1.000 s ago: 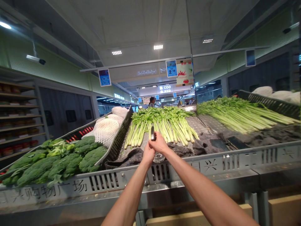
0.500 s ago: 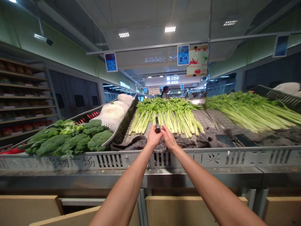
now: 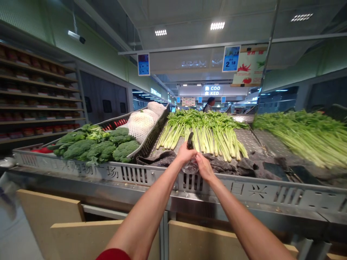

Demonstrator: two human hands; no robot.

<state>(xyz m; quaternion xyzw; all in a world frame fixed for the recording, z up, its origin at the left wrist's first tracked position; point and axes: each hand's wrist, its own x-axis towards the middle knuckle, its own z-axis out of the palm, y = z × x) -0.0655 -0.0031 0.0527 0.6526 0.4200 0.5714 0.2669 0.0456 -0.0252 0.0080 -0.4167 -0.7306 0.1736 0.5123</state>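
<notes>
A spray bottle with a black head (image 3: 190, 141) and a clear bottom (image 3: 190, 168) is held out in front of me, over the crate's front rim. My left hand (image 3: 185, 154) is closed around its upper part. Against the bottle's right side presses my right hand (image 3: 205, 167), fingers curled in and partly hidden. Just beyond the hands lies a wide row of celery (image 3: 202, 133), leaves toward the back and cut stalk ends toward me. Dark crumpled cloth (image 3: 219, 164) lies between the stalks and the front rim.
Broccoli (image 3: 92, 148) and net-wrapped white produce (image 3: 141, 124) fill the left crate. A grey crate wall (image 3: 162, 176) runs along the front above a metal ledge. A mirror-like panel (image 3: 292, 137) stands on the right. One person (image 3: 209, 104) is far behind the celery.
My view has turned left, so the stand appears shifted right and slanted. Both hands still hold the spray bottle, whose black head now leans right. A red sleeve has come into view.
</notes>
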